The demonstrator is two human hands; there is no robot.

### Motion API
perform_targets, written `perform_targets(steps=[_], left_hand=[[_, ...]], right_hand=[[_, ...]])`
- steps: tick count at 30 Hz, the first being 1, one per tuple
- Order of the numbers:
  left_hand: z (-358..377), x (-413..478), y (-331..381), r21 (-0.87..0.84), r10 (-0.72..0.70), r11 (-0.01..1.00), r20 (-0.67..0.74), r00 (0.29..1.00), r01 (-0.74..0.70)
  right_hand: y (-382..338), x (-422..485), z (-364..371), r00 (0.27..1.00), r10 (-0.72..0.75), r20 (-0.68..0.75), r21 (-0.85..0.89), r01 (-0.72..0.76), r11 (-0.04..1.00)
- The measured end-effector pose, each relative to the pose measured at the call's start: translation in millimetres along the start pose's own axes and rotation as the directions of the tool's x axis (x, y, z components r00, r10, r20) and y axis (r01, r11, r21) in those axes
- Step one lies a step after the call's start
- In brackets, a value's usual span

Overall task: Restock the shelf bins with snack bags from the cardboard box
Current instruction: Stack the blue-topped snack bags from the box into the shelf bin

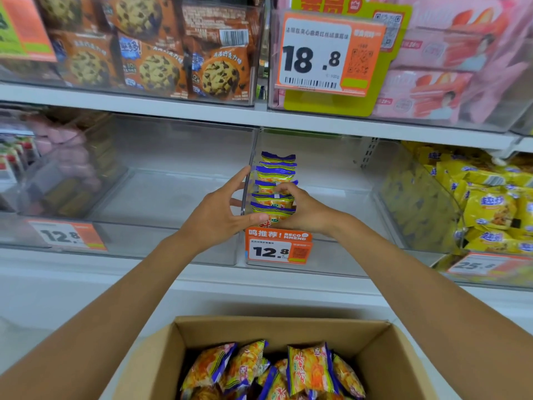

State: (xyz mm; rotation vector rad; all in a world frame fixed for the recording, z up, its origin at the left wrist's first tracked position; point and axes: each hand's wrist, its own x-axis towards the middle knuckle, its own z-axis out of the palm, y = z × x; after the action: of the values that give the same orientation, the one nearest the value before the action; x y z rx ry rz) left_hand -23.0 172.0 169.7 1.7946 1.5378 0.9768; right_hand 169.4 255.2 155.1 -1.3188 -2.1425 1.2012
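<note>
Row of yellow-orange blue-topped snack bags (274, 194) upright in clear plastic shelf bin (346, 255), right hand (305, 212) fingers curled over row, left hand (216, 217) fingers splayed straight against bin wall, thumb touching front bag, brown cardboard box (288, 327) below.

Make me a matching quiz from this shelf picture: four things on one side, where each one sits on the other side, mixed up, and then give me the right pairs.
Things:
1. cardboard box
2. chocolate-chip cookie packs
3. pink packs
4. row of blue-topped snack bags

Places:
A. upper shelf, left bin
B. middle shelf, centre
C. below the shelves, nearest the camera
D. upper shelf, right bin

Pairs: 1-C, 2-A, 3-D, 4-B
</note>
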Motion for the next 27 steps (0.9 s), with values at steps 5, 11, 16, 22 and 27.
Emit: perform_targets(steps=[5,11,16,22,27], left_hand=[[0,0,-1,0.012,-0.001,1.000,-0.004,1.000,0.001],[0,1,-1,0.038,-0.010,0.999,-0.035,0.999,0.011],[14,-22,13,0.241,0.062,0.970,-0.378,0.924,0.033],[50,-78,19,0.042,0.005,0.999,-0.204,0.979,0.004],[85,-143,-21,0.193,-0.241,0.955,0.075,0.968,0.223]], right_hand=[[-5,-7,-11,0.996,0.089,0.023,0.331,-0.092,0.939],[-14,-29,-19,0.989,0.118,-0.095,0.194,-0.098,0.976],[-17,-71,-25,0.832,-0.090,-0.548,-0.119,0.029,0.993],[-13,-144,18,0.841,-0.106,-0.531,-0.149,0.031,0.988],[36,-195,80,0.978,0.130,-0.166,-0.213,-0.164,0.963]])
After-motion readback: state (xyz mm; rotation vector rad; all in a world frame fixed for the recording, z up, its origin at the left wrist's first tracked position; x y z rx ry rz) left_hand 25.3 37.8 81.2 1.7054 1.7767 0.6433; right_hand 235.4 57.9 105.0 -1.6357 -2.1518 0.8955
